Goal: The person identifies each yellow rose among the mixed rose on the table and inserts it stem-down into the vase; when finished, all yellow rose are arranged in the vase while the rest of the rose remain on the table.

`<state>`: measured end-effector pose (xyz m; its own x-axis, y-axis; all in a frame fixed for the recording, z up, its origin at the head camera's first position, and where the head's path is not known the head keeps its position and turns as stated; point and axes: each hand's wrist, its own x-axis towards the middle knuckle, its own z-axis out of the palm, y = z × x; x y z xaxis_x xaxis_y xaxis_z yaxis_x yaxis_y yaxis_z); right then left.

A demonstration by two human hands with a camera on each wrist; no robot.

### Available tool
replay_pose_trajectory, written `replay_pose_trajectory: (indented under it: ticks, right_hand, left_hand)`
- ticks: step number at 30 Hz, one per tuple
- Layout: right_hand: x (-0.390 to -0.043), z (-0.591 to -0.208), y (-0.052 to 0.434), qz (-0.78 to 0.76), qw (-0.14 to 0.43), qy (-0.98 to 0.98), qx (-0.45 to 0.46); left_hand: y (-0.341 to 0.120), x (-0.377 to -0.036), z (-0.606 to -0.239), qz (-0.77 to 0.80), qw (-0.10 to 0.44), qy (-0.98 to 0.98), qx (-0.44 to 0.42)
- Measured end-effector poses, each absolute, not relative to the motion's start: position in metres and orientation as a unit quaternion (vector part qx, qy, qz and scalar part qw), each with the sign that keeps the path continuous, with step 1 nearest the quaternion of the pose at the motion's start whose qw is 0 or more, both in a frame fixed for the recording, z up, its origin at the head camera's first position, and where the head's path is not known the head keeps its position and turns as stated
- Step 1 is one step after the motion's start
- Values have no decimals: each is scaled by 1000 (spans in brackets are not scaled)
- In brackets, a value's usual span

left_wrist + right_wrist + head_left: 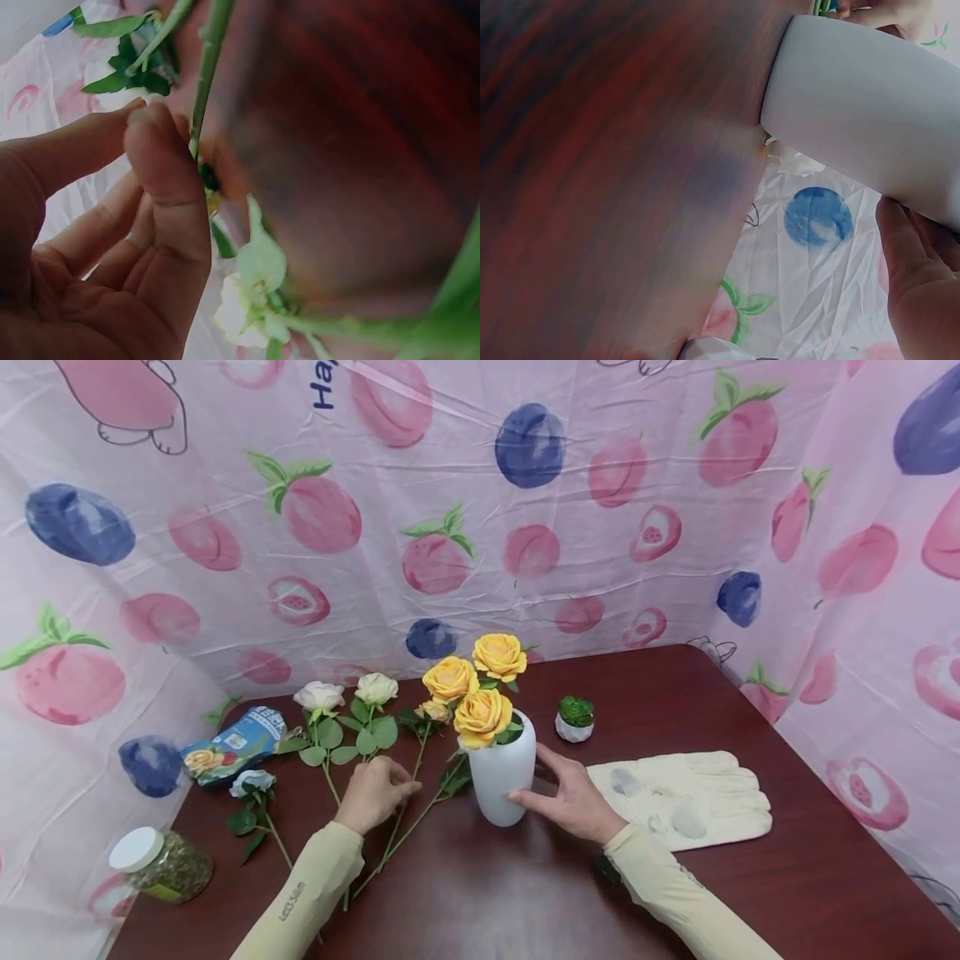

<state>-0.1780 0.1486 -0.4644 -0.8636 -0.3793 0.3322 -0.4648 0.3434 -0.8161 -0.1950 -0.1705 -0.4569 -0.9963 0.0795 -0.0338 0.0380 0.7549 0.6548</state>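
Note:
A white vase holds three yellow roses. My right hand holds its right side, thumb on the front and fingers along the far side. In the right wrist view, fingertips meet the vase wall. Left of the vase, my left hand is over flower stems on the table, thumb and index fingertips close together. A green stem runs right beside those fingers in the left wrist view; I cannot tell if they pinch it. A smaller yellow rose lies just beyond the left hand.
White roses lie behind the left hand, a pale blue rose farther left. At the left stand a blue packet and a white-lidded jar. Right of the vase are a small potted succulent and a white glove.

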Motion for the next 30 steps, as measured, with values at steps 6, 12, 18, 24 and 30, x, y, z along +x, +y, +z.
replay_pose_trajectory:
  ticks: [6,12,18,24,30]
  right_hand:
    - [-179,-464,149,516,45,-815,259]
    - [-178,-464,148,510,50,-819,260]
    - [-178,-464,148,505,49,-822,259]
    - [-177,-464,148,505,44,-823,257]
    - [-177,-463,149,505,47,-822,258]
  left_hand:
    - [-171,-197,-461,326,5,945,27]
    - [-174,-198,-463,321,10,947,16]
    - [-176,-197,-465,344,52,938,-1]
    - [-178,-194,-465,368,65,928,-6]
    - [-180,-188,-458,406,56,912,-11]
